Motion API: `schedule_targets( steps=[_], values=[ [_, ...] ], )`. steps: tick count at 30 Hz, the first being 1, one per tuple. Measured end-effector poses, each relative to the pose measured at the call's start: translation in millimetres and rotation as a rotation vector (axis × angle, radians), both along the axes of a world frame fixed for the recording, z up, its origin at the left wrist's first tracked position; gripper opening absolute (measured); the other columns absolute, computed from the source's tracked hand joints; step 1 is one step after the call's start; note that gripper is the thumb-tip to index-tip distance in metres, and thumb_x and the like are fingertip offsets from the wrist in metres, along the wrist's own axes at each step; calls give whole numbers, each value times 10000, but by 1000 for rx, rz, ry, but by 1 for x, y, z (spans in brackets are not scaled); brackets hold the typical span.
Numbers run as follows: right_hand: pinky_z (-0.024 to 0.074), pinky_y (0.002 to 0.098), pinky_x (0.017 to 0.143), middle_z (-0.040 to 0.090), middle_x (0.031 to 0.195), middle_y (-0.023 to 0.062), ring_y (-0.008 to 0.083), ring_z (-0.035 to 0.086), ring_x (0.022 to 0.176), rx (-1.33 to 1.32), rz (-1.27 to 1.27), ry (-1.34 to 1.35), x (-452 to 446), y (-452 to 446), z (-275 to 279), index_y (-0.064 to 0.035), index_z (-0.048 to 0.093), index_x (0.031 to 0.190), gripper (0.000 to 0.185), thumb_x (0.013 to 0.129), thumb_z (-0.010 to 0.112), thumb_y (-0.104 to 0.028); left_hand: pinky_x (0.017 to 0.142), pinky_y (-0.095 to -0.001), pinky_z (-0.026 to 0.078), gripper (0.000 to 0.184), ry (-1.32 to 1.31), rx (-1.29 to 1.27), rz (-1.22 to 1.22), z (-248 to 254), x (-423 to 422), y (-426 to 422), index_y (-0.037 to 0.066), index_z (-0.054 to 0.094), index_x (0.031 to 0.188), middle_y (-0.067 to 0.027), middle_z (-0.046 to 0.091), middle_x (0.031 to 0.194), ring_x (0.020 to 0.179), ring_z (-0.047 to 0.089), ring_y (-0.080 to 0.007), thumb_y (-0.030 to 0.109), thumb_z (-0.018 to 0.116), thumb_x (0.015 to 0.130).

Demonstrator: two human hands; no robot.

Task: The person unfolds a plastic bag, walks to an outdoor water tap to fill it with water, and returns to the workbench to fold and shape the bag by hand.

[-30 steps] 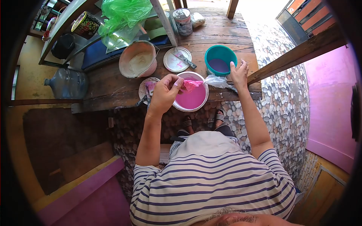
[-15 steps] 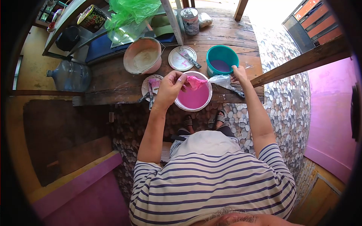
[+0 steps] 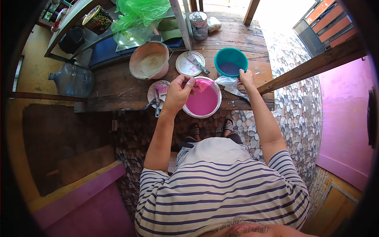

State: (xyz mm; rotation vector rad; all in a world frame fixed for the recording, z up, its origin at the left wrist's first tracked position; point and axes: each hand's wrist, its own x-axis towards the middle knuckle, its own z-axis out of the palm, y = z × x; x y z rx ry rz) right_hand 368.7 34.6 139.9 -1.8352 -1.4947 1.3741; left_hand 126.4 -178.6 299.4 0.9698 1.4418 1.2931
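While the left hand (image 3: pixel 179 93) pinches the pink end of a thin plastic bag (image 3: pixel 203 84) between thumb and fingers, the right hand (image 3: pixel 246 78) reaches to its pale end. The right fingers are bent between that end and the rim of the bucket (image 3: pixel 231 57); I cannot tell which of the two they grip, if either.

The bag lies across the far side of the pail (image 3: pixel 200 106), its pink part over the pink liquid, its twisted neck near the rim at one o'clock. Around the pail, the bucket stands between one and two o'clock, the lid (image 3: pixel 183 66) between eleven and twelve, the tub (image 3: pixel 135 63) at ten.

The step in hand seems to be handling the bag above the pail. A next move would call for a firm left pinch and a sure right hold on the pale end, clear of the bucket.
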Motion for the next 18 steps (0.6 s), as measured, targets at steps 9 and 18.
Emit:
schedule_targets(
  steps=[9,18],
  values=[
    [577,322,574,699,891,223,235,719,725,-4,-117,-74,16,-24,14,144,523,1176,700,885,641,-481,692,-236,492,160,-45,92,-28,28,7,-9,-7,610,967,-47,668,844,750,619,-94,149,582,990],
    [458,203,665,629,962,55,96,604,841,226,-224,726,64,-133,94,-2,535,1283,348,960,603,-111,726,-252,506,158,-114,138,-256,40,45,-10,-2,604,979,-54,672,865,776,626,-104,152,576,995]
  ],
)
